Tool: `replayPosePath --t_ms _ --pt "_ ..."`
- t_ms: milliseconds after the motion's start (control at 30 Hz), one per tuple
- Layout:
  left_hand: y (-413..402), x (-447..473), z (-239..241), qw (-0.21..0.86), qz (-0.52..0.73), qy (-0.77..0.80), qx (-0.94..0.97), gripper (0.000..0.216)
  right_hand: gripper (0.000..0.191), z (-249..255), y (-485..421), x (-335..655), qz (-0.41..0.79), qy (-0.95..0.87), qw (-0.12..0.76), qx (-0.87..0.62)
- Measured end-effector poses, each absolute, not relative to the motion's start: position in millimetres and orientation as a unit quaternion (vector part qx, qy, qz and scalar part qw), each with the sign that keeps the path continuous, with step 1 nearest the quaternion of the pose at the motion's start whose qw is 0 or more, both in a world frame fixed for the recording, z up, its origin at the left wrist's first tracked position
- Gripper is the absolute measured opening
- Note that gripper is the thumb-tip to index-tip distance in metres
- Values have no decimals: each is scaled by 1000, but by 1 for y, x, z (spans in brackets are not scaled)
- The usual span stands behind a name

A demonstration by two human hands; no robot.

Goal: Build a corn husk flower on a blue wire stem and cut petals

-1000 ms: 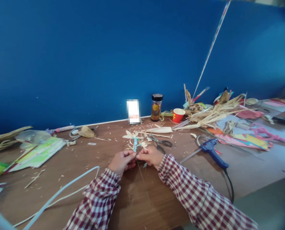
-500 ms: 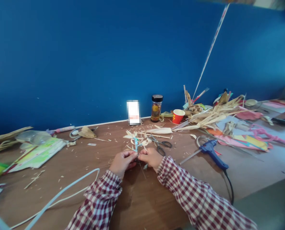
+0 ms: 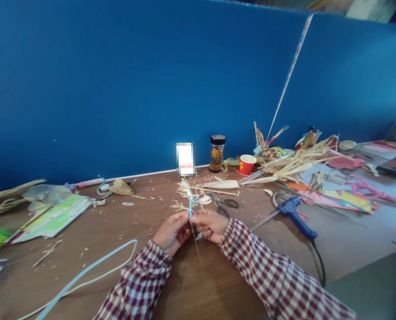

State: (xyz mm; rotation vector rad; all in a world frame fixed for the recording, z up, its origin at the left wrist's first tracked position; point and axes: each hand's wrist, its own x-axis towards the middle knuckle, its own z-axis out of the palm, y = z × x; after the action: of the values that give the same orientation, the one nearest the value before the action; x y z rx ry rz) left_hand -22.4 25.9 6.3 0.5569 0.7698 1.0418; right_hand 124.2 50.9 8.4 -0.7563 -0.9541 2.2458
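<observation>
Between my two hands stands a small branch of pale husk flowers [image 3: 190, 201], its thin stem covered in light blue wrapping. My left hand [image 3: 173, 232] pinches the lower stem between thumb and fingertips. Touching it from the other side, my right hand [image 3: 211, 224] has its thumb and forefinger closed at the same spot on the stem. A thin bare wire [image 3: 197, 249] runs down from the fingers towards me. Below my right hand's curled fingers a small pale blue-green piece [image 3: 199, 235] shows; what it joins is hidden. Scissors [image 3: 225, 203] lie just beyond my right hand.
A blue glue gun [image 3: 296, 215] lies to the right, near heaped dry corn husks [image 3: 294, 160]. A red paper cup [image 3: 247, 165] and a lidded jar [image 3: 217, 153] stand at the back. A white cable [image 3: 94, 263] loops at left. Husk scraps litter the brown table [image 3: 111, 231].
The flower branch has turned and stands more upright, showing more blue stem. My right hand's fingers have shifted, and the blue-green piece and wire show more. The view has tilted slightly.
</observation>
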Motion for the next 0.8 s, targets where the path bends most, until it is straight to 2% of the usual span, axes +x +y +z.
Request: replayPosePath --t_ms 100,367,633,800 --pt "26 -25 7 764 468 348 277 20 29 9 49 123 844 -355 287 -283" --pt "21 -21 10 717 481 387 324 31 25 10 49 123 850 -349 296 -262" --pt "26 -28 11 689 474 453 309 30 32 4 46 115 795 -338 351 -363" --pt "28 -32 11 651 472 515 297 22 30 2 48 113 754 -371 364 -401"
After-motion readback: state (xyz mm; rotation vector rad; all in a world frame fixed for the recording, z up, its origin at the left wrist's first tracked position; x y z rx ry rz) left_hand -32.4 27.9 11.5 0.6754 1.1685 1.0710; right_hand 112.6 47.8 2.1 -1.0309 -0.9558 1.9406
